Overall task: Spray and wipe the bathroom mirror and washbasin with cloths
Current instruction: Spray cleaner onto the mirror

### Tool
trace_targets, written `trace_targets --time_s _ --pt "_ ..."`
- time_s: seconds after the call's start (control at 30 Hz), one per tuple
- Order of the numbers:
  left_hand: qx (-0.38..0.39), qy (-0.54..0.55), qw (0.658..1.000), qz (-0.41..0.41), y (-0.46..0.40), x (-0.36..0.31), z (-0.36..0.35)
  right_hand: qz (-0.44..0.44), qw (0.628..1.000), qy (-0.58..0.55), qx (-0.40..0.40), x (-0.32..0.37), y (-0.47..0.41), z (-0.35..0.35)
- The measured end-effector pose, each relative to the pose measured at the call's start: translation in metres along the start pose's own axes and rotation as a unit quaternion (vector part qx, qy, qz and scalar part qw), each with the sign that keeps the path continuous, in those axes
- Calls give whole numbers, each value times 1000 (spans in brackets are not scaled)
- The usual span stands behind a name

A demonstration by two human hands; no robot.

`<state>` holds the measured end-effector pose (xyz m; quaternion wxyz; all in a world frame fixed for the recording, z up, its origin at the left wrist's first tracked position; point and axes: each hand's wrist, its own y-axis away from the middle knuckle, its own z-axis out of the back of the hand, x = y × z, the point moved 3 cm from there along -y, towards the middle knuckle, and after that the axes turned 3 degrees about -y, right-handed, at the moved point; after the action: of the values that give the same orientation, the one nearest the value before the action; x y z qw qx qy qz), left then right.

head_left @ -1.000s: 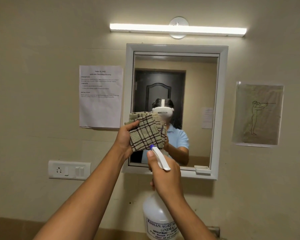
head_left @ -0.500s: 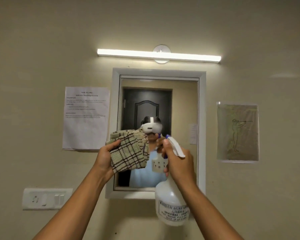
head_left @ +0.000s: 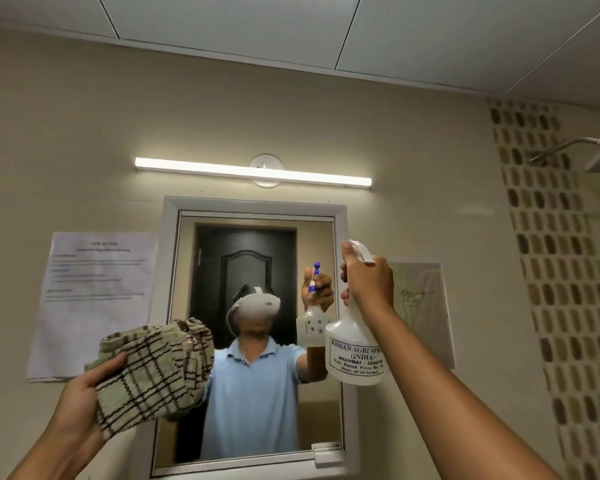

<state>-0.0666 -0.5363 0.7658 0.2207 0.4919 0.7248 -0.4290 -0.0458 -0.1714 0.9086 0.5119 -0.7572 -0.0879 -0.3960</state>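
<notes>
A beige bathroom wall fills the frame, with a tube light (head_left: pixel 253 172) glowing across the upper middle and a white-framed mirror (head_left: pixel 253 244) hung just below it. A printed notice (head_left: pixel 94 299) is stuck to the wall left of the mirror, and a line drawing (head_left: pixel 426 306) is pinned to its right. The washbasin is out of view below the bottom edge.

We see our left hand (head_left: pixel 80 400) at lower left, fingers and thumb curled around a folded checked cloth (head_left: pixel 153 372) held in front of the mirror's lower left corner. Our right hand (head_left: pixel 368 285), right of centre, grips the neck of a translucent spray bottle (head_left: pixel 355 351), raised before the mirror's right edge; whether a finger sits on the trigger, we cannot tell.

We judge the spraying of the glass to be the step in hand. To do it well, we would point the nozzle squarely at the upper glass, not at the frame or the drawing beside it, and mist lightly so the liquid runs down evenly. We would keep the cloth clear of the spray path, then wipe from top to bottom in overlapping passes before drips reach the lower ledge.
</notes>
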Motion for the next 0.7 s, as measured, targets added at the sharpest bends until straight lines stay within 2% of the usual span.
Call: trace_targets --time_s 0.27,0.47,0.7 --pt "11 -4 1000 1 11 -6 -1 -16 1000 -7 3 3 -2 -17" --pt "-3 -4 1000 2 27 -10 8 17 999 -3 35 15 19 -42" --pt "-33 -13 999 3 39 -15 29 12 996 -4 87 28 47 -99"
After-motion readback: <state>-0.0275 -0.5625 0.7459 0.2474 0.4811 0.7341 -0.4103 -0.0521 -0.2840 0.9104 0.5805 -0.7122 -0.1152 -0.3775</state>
